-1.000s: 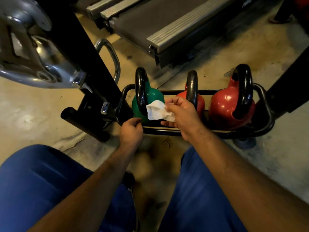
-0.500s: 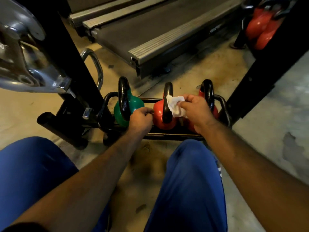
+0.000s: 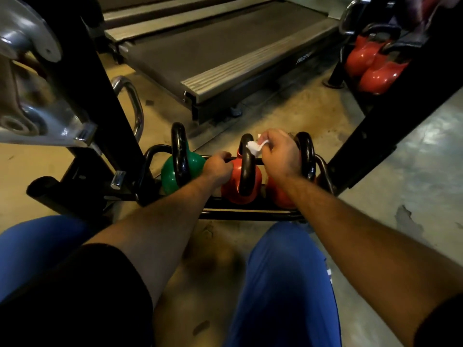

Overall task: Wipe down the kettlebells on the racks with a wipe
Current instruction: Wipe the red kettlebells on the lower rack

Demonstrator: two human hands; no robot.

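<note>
wipe [image 3: 254, 147] moved up middle kettlebell [image 3: 241, 182] handle | right hand [image 3: 280, 154] pinches it | left hand [image 3: 218, 167] curled, grip unclear

One view only, from a head-worn wide-angle camera. It faces forward and steeply down over the wearer's blue-clad knees [image 3: 288, 284] at the bottom of the frame, both forearms running up toward mid-frame. The low kettlebell rack [image 3: 250, 214] sits close, near centre, on the concrete floor [image 3: 413, 171]. A treadmill deck [image 3: 213, 46] fills the far upper middle. A black machine upright [image 3: 100, 83] with chrome fittings crowds the near left edge; a second rack of red kettlebells [image 3: 370, 63] lies far right. Straight edges bow toward the frame margins. No second view to overlap.
</note>
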